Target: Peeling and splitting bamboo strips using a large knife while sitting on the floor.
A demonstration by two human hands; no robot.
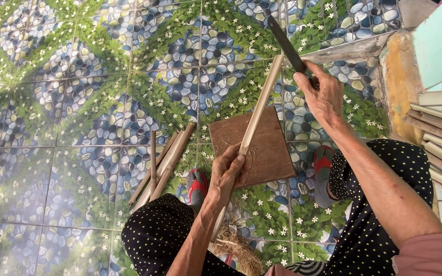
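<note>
My left hand (227, 171) grips a long pale bamboo strip (260, 105) near its lower part, holding it slanted over a brown wooden board (272, 153) on the floor. The strip's far end points up and to the right. My right hand (324, 94) is raised beside that far end and holds a dark long-bladed knife (285, 43) by its handle, blade pointing away to the upper left. The blade is apart from the strip.
Several split bamboo pieces (162, 163) lie on the patterned floor tiles left of the board. More strips (436, 133) are stacked at the right beside a pale wall. Shavings (236, 248) lie between my knees. Red sandals (197, 186) flank the board.
</note>
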